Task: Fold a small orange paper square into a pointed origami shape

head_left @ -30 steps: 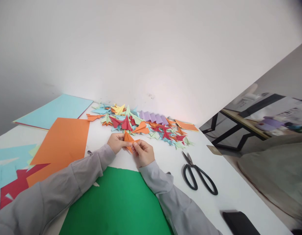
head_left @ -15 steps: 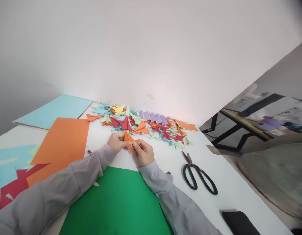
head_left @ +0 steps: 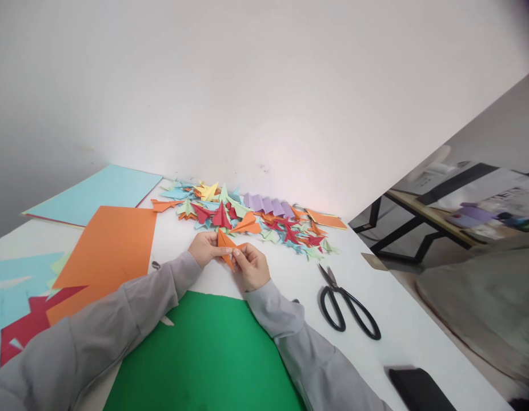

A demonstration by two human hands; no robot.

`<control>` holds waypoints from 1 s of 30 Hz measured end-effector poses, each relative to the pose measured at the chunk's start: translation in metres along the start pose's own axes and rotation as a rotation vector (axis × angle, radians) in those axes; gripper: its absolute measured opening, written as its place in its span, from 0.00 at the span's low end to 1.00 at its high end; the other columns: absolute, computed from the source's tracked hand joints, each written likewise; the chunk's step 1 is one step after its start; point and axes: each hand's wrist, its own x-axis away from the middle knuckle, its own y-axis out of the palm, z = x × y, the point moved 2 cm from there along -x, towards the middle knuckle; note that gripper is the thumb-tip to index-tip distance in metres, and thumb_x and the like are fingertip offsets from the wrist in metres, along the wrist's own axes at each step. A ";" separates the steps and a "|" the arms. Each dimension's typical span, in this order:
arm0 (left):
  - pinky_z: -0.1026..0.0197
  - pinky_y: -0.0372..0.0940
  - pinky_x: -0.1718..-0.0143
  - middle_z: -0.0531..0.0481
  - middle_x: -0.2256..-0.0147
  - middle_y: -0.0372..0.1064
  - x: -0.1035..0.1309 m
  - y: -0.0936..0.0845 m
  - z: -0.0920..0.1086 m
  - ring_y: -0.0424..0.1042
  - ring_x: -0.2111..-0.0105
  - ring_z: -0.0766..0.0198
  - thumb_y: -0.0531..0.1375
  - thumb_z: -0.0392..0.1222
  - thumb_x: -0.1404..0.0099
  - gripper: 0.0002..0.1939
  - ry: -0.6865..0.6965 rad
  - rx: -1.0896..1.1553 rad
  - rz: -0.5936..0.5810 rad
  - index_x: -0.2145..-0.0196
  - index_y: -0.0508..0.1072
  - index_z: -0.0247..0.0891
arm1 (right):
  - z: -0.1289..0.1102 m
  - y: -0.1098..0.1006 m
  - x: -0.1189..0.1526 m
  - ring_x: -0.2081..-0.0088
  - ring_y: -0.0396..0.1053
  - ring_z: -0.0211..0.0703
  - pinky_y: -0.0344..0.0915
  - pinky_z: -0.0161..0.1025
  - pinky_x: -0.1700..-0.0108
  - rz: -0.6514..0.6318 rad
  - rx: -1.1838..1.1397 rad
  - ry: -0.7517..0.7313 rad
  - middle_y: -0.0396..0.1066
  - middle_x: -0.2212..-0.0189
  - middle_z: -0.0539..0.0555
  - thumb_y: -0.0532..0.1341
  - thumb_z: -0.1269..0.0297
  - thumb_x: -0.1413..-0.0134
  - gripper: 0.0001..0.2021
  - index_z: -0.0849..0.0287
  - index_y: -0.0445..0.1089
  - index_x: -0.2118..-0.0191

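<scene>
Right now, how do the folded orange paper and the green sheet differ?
The folded orange paper is small; the green sheet is much larger. The paper is folded into points, while the sheet looks flat. The left hand and right hand hold the paper; the sheet lies on the table. Each looks one plain colour.

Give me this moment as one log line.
Left hand: holding folded orange paper | Right hand: holding same paper | Scissors: on table, right | Green sheet: near side | Folded paper pile: beyond hands
</scene>
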 end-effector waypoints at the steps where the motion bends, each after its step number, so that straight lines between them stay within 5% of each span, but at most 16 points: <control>1: 0.63 0.65 0.79 0.49 0.82 0.71 0.000 0.000 0.000 0.70 0.82 0.63 0.70 0.39 0.69 0.20 -0.012 0.013 -0.004 0.76 0.72 0.28 | 0.000 0.000 0.000 0.84 0.56 0.33 0.53 0.34 0.80 -0.006 -0.002 0.001 0.62 0.87 0.46 0.61 0.51 0.59 0.16 0.57 0.60 0.82; 30: 0.63 0.66 0.81 0.50 0.82 0.70 0.002 0.000 0.001 0.69 0.83 0.65 0.70 0.41 0.67 0.21 -0.004 0.048 -0.019 0.75 0.70 0.29 | -0.001 -0.001 0.002 0.86 0.56 0.32 0.51 0.32 0.82 -0.021 -0.097 0.108 0.64 0.88 0.46 0.64 0.55 0.62 0.14 0.59 0.63 0.82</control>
